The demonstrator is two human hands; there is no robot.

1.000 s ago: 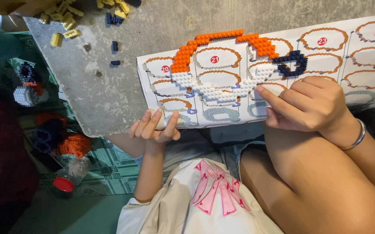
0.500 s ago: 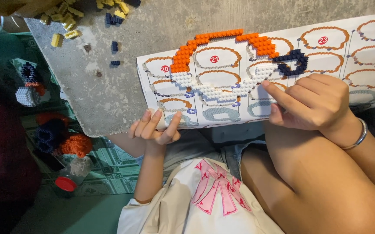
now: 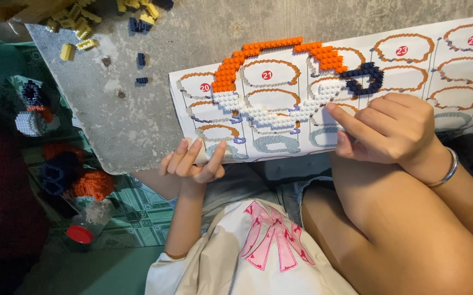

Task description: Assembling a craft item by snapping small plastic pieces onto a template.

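**Fingertip on a Brick Arch**

Head view: the right hand [image 3: 395, 131], loosely curled and holding nothing, presses its forefinger on the studded orange-and-white arch [image 3: 280, 82] lying on the paper chart [image 3: 411, 65]. The left hand [image 3: 192, 161] pins the chart's corner, fingers relaxed. Since a second ago, the forefinger has extended.

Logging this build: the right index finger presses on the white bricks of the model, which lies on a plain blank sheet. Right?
Not quite. The head view shows the sheet is printed with numbered step pictures, not blank. The right hand does press its index fingertip on the white bricks.
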